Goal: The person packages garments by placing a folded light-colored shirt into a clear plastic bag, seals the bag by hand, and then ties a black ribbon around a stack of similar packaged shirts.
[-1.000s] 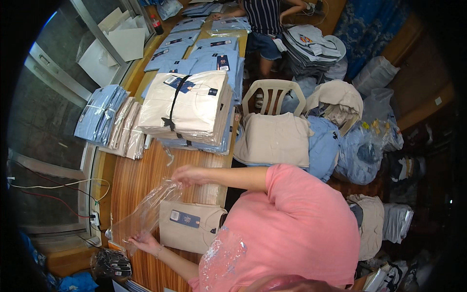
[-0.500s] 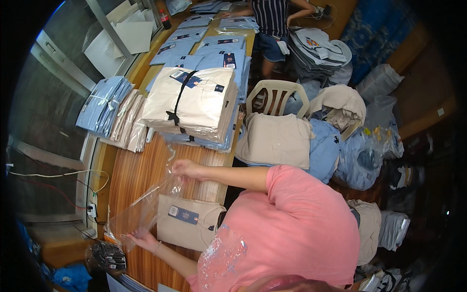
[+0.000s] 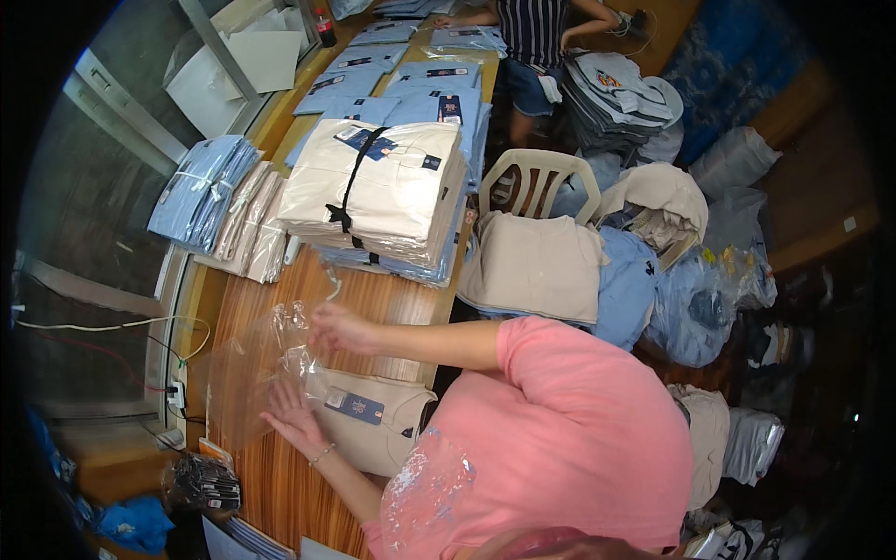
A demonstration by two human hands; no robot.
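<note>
A folded beige shirt with a navy tag lies on the wooden table before me. Just beyond it, toward the window, a clear plastic bag is held up, its film crinkled near my fingers. My right hand, the upper one in the picture, pinches the bag near its edge. Below it my left hand has its fingers spread against the film, palm showing; whether it is inside the bag or beside it I cannot tell. The bag's film covers part of the shirt's far edge.
A strapped stack of bagged beige shirts and smaller bundles stand farther along the table. Blue shirts lie behind. A person in a striped top stands at the far end. Clothes cover a chair at right.
My left hand has moved up and right, toward my right hand, and its fingers have spread. My right hand has shifted slightly left. The bag, stretched between the hands before, now stands broader.
</note>
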